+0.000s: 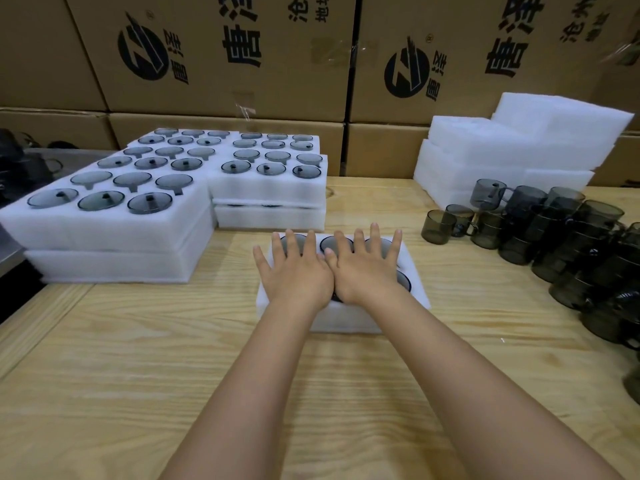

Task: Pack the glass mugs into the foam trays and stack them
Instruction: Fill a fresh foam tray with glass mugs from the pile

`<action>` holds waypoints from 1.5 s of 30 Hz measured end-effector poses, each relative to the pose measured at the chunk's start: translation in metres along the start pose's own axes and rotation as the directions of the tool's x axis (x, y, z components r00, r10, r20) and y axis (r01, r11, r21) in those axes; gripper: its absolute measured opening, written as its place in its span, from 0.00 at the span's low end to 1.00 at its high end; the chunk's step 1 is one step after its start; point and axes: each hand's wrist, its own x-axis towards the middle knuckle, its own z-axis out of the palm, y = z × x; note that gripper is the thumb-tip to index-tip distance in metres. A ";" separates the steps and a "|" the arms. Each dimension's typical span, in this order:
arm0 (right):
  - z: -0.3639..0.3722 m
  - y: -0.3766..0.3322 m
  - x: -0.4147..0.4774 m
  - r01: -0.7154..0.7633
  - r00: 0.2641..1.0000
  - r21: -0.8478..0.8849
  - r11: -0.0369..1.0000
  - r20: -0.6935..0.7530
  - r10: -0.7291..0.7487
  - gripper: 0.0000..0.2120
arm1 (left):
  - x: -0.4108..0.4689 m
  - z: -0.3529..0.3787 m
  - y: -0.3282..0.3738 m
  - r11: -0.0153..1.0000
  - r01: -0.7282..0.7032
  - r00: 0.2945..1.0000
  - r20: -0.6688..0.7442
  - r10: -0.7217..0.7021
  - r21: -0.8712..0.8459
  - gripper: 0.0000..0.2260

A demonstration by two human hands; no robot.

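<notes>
Black print on the cartons

We read a large 唐 on the left box (214,53) and the right box (485,64), each beside a round logo (142,50) marked ®; smaller 沧 and 地址 above are cut off.

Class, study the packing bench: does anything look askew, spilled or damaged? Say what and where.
Nothing looks broken or spilled. The tray stacks at left seem slightly offset, with upper trays not quite flush with the lower ones.

Head camera looks forward and down, near the table (104,375).
</notes>
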 end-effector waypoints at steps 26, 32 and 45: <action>-0.012 0.025 0.002 -0.010 0.997 0.720 0.694 -0.047 0.063 0.18 | -0.028 0.028 -0.042 0.354 -0.169 0.824 -0.328 -0.461 -0.920 0.19; -0.018 0.109 0.052 -0.142 0.901 0.701 0.699 -0.200 0.384 0.16 | -0.020 0.031 -0.041 0.305 -0.181 0.833 -0.310 -0.458 -0.935 0.17; 0.009 0.163 0.065 -0.191 0.952 0.185 0.964 -0.203 0.228 0.14 | -0.019 0.030 -0.037 0.149 -0.229 0.889 -0.269 -0.371 -0.962 0.15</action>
